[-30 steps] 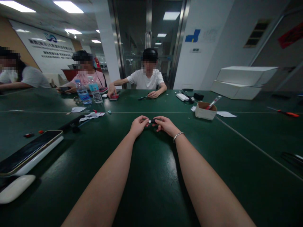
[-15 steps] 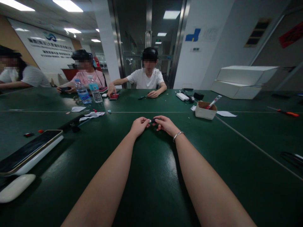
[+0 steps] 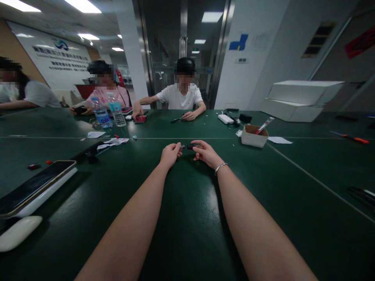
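Just above the table, my left hand (image 3: 170, 155) pinches a small piece with a metallic end (image 3: 183, 146) that sticks out to the right of the fingertips. Facing it across a narrow gap is a small black piece (image 3: 190, 146), gripped between the thumb and fingers of my right hand (image 3: 207, 154). The two pieces are apart, and most of the left one is hidden by the fingers. Their exact kind is too small to make out. A silver bracelet circles my right wrist.
On the left lie a phone (image 3: 38, 187) on a white box and a white computer mouse (image 3: 22, 234). Paper scraps (image 3: 114, 142) and two water bottles (image 3: 102, 113) stand beyond. A small carton (image 3: 254, 138) and a screwdriver (image 3: 356, 137) lie right. A co-worker (image 3: 183, 93) sits opposite.
Half a second ago the two small pieces met between my hands. Now my hands have drawn slightly apart, and a gap shows between the metallic end and the black piece.
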Action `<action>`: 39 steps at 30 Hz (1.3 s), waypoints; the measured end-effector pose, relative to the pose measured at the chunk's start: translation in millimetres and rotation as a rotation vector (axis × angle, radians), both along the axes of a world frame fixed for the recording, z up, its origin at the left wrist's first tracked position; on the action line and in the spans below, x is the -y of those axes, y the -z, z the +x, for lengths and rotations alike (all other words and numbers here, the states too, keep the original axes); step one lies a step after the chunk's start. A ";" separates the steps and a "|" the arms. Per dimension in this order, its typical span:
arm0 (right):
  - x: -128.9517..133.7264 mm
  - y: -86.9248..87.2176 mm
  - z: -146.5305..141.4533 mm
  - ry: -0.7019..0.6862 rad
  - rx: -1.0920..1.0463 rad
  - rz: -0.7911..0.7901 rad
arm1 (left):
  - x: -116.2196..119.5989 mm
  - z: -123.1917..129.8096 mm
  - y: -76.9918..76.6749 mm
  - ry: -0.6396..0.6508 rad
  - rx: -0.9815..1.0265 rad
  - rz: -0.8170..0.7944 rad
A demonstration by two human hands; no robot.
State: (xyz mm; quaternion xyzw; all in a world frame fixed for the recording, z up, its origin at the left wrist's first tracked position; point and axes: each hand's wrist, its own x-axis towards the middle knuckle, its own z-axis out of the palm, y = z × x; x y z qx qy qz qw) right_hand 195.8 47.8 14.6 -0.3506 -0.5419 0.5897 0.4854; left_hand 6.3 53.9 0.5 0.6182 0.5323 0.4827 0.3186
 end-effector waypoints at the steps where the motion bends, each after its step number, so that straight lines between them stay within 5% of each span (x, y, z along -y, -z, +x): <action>1: -0.5 0.0 -0.5 -0.011 0.017 0.003 | 1.0 0.5 -0.4 0.006 -0.020 0.000; 19: -2.6 0.2 -3.6 -0.023 0.094 -0.014 | 9.3 2.2 -5.5 0.007 -0.183 -0.005; 39: -5.5 1.1 -4.4 0.039 0.123 -0.056 | 4.0 1.9 0.9 0.124 0.028 0.137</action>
